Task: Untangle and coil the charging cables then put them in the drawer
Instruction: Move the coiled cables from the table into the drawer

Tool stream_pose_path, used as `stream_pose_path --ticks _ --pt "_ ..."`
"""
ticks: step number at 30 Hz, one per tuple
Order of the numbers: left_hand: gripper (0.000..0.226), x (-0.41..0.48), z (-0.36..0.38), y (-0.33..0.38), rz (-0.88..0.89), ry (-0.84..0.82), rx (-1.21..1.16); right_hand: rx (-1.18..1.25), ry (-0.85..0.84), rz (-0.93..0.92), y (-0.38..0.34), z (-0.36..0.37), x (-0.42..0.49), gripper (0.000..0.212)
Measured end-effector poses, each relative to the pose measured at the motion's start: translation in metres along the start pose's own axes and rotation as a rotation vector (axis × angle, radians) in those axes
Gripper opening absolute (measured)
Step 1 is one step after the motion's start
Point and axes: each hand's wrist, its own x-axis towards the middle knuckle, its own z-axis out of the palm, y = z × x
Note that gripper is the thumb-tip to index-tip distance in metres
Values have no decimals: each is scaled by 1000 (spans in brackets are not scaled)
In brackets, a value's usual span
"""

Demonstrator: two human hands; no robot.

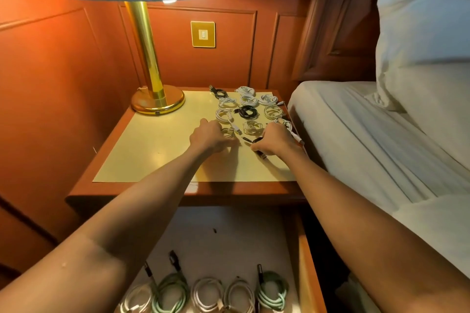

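Observation:
Several coiled cables lie in rows on the right half of the nightstand top (157, 155), mostly white coils (248, 100) plus a black coil (248, 111). My left hand (209, 136) rests with curled fingers on a small white coil (228, 132) at the front of the group. My right hand (273, 141) grips a black cable (260, 153); its plug sticks out below the fist. Below, the open drawer (306, 262) holds a row of coiled white and green cables (272, 292).
A brass lamp (157, 103) stands at the nightstand's back left, its shade overhead. A bed with white sheets (368, 140) and a pillow sits tight against the right side. A wall switch (203, 34) is behind. Wood panelling closes the left.

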Motion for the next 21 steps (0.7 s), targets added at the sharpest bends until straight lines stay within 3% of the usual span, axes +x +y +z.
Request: stream_pose_path --ticks 7,11,14,18,21 --pt "62 -36 -15 -12 181 -1 -65 131 -6 8 7 -15 -39 37" --pt "58 -114 -27 -36 357 -44 -243 342 52 1 23 -19 -122 53" --pt "59 -173 -22 -58 445 -120 -328 433 55 27 35 -5 -185 52" --pt "61 -218 13 -74 478 -173 -238 368 50 108 44 33 -223 54" --pt "66 -221 53 -78 407 -251 -121 201 12 143 43 63 -224 55"
